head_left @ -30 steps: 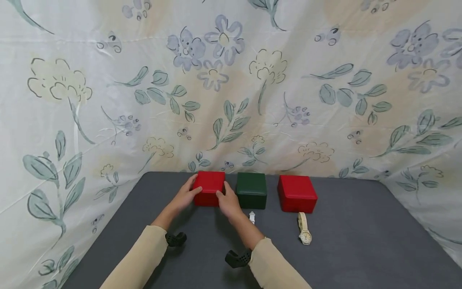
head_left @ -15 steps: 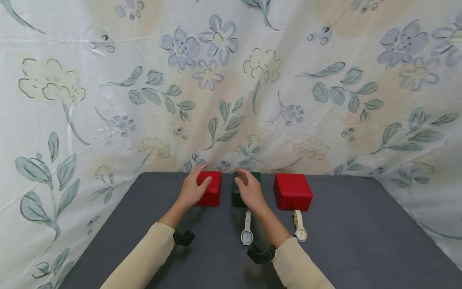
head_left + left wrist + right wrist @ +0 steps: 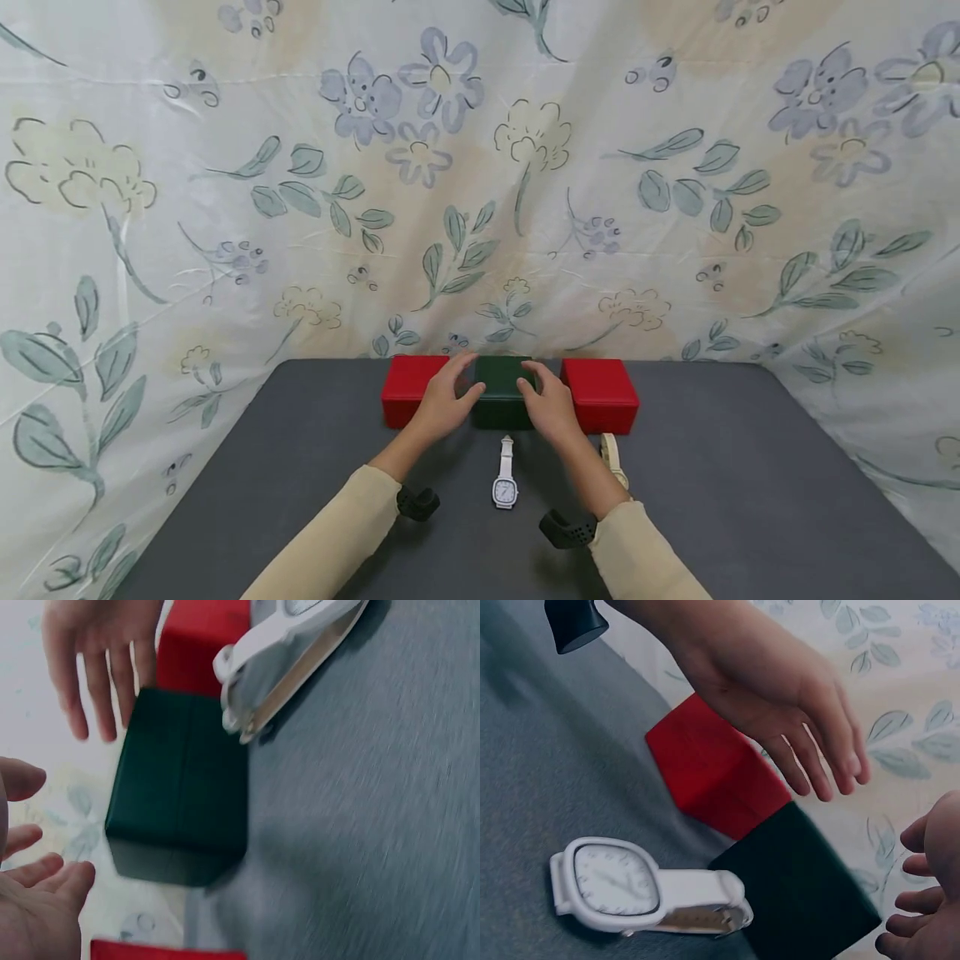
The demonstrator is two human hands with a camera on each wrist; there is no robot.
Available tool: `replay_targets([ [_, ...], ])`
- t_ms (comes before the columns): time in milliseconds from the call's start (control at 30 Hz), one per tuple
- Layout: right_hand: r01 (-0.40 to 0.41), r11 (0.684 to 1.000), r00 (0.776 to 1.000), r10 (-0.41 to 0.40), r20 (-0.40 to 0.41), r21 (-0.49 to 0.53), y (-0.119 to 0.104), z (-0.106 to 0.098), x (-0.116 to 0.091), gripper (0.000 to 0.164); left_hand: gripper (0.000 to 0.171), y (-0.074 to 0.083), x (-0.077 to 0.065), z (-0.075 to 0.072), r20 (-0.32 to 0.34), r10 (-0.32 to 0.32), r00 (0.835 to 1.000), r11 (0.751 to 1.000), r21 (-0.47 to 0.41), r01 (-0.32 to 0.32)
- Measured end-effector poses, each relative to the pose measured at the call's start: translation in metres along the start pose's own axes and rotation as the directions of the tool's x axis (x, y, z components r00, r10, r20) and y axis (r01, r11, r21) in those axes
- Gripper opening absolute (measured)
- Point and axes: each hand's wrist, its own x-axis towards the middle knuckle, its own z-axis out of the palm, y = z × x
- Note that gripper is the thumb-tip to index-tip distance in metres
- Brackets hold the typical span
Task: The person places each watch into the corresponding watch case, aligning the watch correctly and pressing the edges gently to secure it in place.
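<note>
A dark green lidded box (image 3: 501,410) stands at the back of the table between two red boxes. My left hand (image 3: 442,404) hovers by its left side, thumb apart from the relaxed fingers. Opposite, by the right side, is my right hand (image 3: 552,406), similarly spread. In the left wrist view gaps show between both hands and the green box (image 3: 180,776); neither holds anything. A white wristwatch (image 3: 506,490) lies in front of the green box, its buckled strap (image 3: 705,892) pointing towards it. My right forearm partly covers a cream wristwatch (image 3: 611,454).
The left red box (image 3: 405,400) stands partly behind my left hand. Beyond my right hand is the right red box (image 3: 603,392). A floral cloth (image 3: 480,167) hangs behind the dark grey table (image 3: 712,483).
Both hands have let go of the left red box and moved right, to either side of the green box. The white watch, partly covered earlier, is now in full view.
</note>
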Motion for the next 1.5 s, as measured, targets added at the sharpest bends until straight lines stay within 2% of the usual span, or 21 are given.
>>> replay_targets([
  [167, -0.04, 0.999, 0.999, 0.04, 0.025, -0.01, 0.012, 0.007, 0.001, 0.051, 0.061, -0.001, 0.001, 0.018, 0.037, -0.008, 0.999, 0.999, 0.047, 0.006],
  [300, -0.068, 0.998, 0.997, 0.068, 0.044, 0.005, 0.023, 0.013, 0.002, 0.061, 0.073, -0.007, 0.001, 0.027, 0.045, -0.072, 0.996, 0.995, 0.078, 0.068],
  [533, -0.073, 0.997, 0.996, 0.071, 0.052, 0.036, 0.035, 0.018, 0.001, 0.075, 0.086, -0.016, -0.003, 0.033, 0.059, -0.163, 0.985, 0.986, 0.024, 0.162],
  [733, -0.05, 0.998, 0.998, 0.049, 0.046, 0.039, 0.042, 0.02, -0.001, 0.084, 0.085, -0.018, -0.004, 0.034, 0.06, -0.183, 0.981, 0.983, 0.041, 0.18],
  [967, -0.032, 0.999, 0.999, 0.032, -0.009, 0.0, 0.045, 0.024, -0.003, 0.079, 0.082, -0.017, -0.001, 0.033, 0.07, -0.194, 0.978, 0.98, 0.048, 0.191],
  [1267, -0.036, 0.999, 0.996, 0.037, -0.075, 0.022, 0.046, 0.027, -0.004, 0.066, 0.07, -0.007, 0.008, 0.034, -0.016, -0.239, 0.971, 0.969, 0.059, 0.239],
  [1400, -0.029, 0.999, 0.997, 0.028, -0.072, -0.016, 0.048, 0.027, -0.003, 0.063, 0.067, -0.002, 0.015, 0.035, -0.063, -0.304, 0.95, 0.95, 0.055, 0.308],
  [1500, -0.018, 0.999, 0.997, 0.015, -0.073, -0.041, 0.05, 0.027, -0.003, 0.061, 0.069, 0.001, 0.024, 0.037, -0.11, -0.373, 0.921, 0.924, 0.053, 0.38],
])
